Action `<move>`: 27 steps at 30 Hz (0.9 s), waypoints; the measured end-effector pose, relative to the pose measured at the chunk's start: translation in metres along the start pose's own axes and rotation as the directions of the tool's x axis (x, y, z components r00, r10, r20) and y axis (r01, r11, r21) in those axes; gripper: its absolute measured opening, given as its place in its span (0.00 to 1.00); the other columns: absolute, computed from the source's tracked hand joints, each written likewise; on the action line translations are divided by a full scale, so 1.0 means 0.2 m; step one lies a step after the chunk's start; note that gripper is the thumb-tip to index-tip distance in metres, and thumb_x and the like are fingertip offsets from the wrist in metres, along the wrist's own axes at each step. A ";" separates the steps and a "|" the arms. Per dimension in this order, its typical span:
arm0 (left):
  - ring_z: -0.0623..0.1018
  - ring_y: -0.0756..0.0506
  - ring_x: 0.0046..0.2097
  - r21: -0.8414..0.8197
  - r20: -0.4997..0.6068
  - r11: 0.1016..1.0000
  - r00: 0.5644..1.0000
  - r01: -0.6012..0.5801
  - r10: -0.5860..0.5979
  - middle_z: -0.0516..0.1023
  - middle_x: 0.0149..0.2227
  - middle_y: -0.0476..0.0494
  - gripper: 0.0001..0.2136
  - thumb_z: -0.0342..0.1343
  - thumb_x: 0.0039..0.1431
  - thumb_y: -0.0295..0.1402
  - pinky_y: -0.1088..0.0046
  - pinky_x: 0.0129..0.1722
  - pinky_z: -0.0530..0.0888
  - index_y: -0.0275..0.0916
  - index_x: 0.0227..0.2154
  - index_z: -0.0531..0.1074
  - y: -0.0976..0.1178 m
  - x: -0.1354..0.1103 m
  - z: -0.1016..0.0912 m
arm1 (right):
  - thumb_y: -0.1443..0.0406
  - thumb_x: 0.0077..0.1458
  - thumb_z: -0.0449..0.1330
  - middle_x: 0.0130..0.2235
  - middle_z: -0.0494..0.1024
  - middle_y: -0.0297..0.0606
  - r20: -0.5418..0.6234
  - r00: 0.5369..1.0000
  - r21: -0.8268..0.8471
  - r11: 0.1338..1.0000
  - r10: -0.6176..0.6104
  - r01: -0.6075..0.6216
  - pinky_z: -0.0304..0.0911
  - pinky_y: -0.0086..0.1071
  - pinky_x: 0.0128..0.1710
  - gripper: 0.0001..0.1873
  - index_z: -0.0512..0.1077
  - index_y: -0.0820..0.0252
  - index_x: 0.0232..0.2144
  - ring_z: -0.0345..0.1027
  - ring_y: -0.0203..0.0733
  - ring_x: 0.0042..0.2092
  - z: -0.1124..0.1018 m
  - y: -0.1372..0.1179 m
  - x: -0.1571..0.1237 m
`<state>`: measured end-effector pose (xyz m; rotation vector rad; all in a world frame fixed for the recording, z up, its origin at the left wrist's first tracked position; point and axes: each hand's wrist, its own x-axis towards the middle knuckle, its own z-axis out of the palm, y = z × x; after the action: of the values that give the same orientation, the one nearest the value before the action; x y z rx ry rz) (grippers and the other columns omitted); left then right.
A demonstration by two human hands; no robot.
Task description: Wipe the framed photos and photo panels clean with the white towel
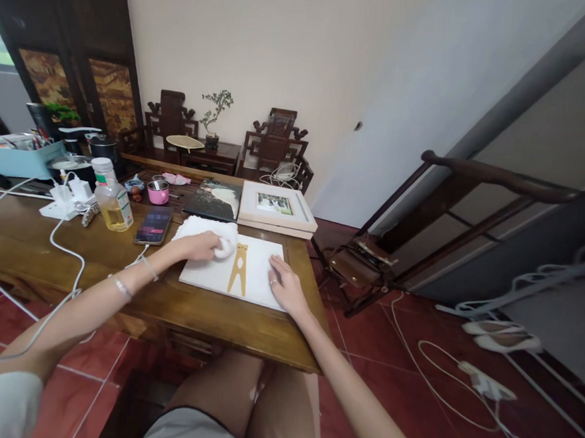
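Observation:
A flat white board [262, 282], perhaps a canvas, lies on the wooden table in front of me. On its middle is a flat mustard-yellow shape [239, 270] with a small eared head and two long legs. My left hand [204, 246] is closed around a rounded white wad [226, 246] at the board's upper left; its material is hard to tell. Under and behind that hand spreads a white, rough-edged soft piece [199, 226], like a cloth or batting. My right hand [285, 285] rests on the board's right side, fingers extended and holding nothing.
Beyond the board are a dark picture panel [214, 199] and pale stacked boxes [279, 208]. A phone [152, 226], a bottle of yellow liquid [113, 200], a pink cup [158, 192] and a power strip [68, 200] with cables stand left. A wooden chair [500, 177] is at right.

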<state>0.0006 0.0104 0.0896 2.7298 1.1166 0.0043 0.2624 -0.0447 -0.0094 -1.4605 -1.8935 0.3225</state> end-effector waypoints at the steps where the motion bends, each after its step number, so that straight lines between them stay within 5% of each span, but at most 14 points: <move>1: 0.76 0.45 0.38 0.010 -0.007 1.000 1.000 0.021 -0.020 0.79 0.34 0.41 0.09 0.47 0.45 0.19 0.75 0.38 0.69 0.33 0.22 0.71 -0.02 0.07 -0.02 | 0.66 0.57 0.48 0.58 0.67 0.53 -0.002 1.000 0.004 1.000 -0.001 0.001 0.50 0.47 0.63 0.23 0.69 0.73 0.52 0.55 0.50 0.62 0.00 0.00 0.00; 5: 0.74 0.48 0.32 0.032 0.023 0.999 1.000 0.012 -0.013 0.77 0.29 0.44 0.09 0.48 0.51 0.24 0.77 0.34 0.68 0.32 0.26 0.74 -0.01 0.29 -0.07 | 0.66 0.57 0.49 0.57 0.68 0.51 -0.017 1.000 0.016 1.000 -0.005 0.005 0.50 0.48 0.63 0.22 0.70 0.68 0.52 0.57 0.50 0.62 0.00 0.01 0.00; 10: 0.75 0.44 0.42 0.095 0.052 0.995 0.999 -0.003 -0.001 0.77 0.39 0.37 0.09 0.50 0.51 0.20 0.70 0.43 0.70 0.32 0.31 0.75 0.18 0.40 0.01 | 0.66 0.57 0.48 0.57 0.68 0.52 -0.011 1.000 -0.009 1.000 -0.014 0.014 0.51 0.48 0.62 0.22 0.69 0.70 0.52 0.57 0.50 0.62 0.01 0.02 0.00; 14: 0.62 0.35 0.59 0.212 0.051 0.976 0.998 -0.051 0.041 0.64 0.58 0.33 0.14 0.50 0.50 0.17 0.50 0.52 0.66 0.34 0.37 0.74 0.37 0.30 0.15 | 0.67 0.57 0.48 0.57 0.68 0.52 -0.009 1.000 -0.022 1.000 -0.017 0.017 0.52 0.48 0.62 0.23 0.69 0.70 0.52 0.57 0.50 0.62 0.01 0.02 0.00; 21: 0.53 0.30 0.64 0.306 0.104 0.942 0.989 -0.137 0.110 0.56 0.63 0.31 0.16 0.51 0.52 0.21 0.35 0.51 0.61 0.35 0.44 0.73 0.64 -0.08 0.19 | 0.70 0.54 0.49 0.57 0.69 0.49 -0.023 0.999 0.025 0.999 -0.045 0.045 0.52 0.48 0.63 0.24 0.69 0.67 0.53 0.57 0.49 0.62 0.02 0.03 0.01; 27: 0.56 0.32 0.63 0.261 0.059 0.959 0.994 -0.108 0.096 0.62 0.60 0.33 0.15 0.49 0.53 0.20 0.35 0.52 0.60 0.35 0.41 0.75 0.56 0.03 0.16 | 0.68 0.56 0.48 0.57 0.68 0.51 -0.014 0.999 0.000 1.000 -0.029 0.029 0.51 0.48 0.63 0.23 0.69 0.69 0.52 0.57 0.50 0.62 0.01 0.03 0.01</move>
<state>0.0837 -0.0692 0.0784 3.0019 1.0289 -0.2072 0.2648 -0.0410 -0.0140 -1.4308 -1.9012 0.2977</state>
